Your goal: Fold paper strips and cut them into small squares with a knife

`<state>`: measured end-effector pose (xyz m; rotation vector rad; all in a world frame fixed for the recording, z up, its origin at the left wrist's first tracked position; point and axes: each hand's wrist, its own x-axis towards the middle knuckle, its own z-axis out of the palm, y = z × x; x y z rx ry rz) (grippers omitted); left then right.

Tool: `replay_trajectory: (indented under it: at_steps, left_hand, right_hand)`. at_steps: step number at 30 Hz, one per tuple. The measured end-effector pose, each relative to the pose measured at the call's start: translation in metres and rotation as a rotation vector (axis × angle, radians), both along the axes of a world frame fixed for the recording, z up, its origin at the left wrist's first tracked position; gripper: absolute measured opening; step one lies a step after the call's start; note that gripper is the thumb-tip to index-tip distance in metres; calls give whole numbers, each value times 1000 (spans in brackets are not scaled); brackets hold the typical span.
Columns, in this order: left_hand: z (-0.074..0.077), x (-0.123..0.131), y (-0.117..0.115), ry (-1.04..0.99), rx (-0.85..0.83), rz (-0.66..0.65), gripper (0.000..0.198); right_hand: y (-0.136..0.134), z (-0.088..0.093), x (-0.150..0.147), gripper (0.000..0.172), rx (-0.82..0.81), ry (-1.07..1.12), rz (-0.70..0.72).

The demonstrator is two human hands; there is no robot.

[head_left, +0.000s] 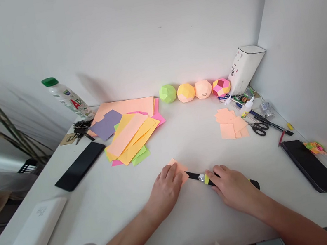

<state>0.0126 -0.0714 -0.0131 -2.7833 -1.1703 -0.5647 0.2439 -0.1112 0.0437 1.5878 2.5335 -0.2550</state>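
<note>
My left hand (166,189) lies flat with its fingers pressed on a small peach paper square (178,166) on the white table (186,144). My right hand (232,186) is closed round a black and yellow utility knife (202,178), whose tip points left to the paper's edge beside my left fingers. The knife's black tail (254,183) sticks out past my right hand.
A stack of coloured paper sheets (129,134) lies at back left, with a phone (80,165), keys (80,130) and a bottle (67,97). Four paper balls (194,90) line the wall. Peach squares (230,124), scissors (259,128), glue (247,107) and a second phone (311,164) lie at right.
</note>
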Motion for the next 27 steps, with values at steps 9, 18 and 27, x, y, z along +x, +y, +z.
replay_trajectory:
  at_steps: [9, 18, 27]
  left_hand:
    - [1, 0, -1, 34, -51, 44, 19]
    - [-3, -1, 0, 63, -51, 52, 19]
    - [0, -1, 0, 64, -69, 51, 18]
  right_hand:
    - [3, -5, -2, 38, 69, 15, 12]
    - [6, -8, -7, 36, 131, 39, 14]
    - [11, -11, -11, 36, 150, 46, 9]
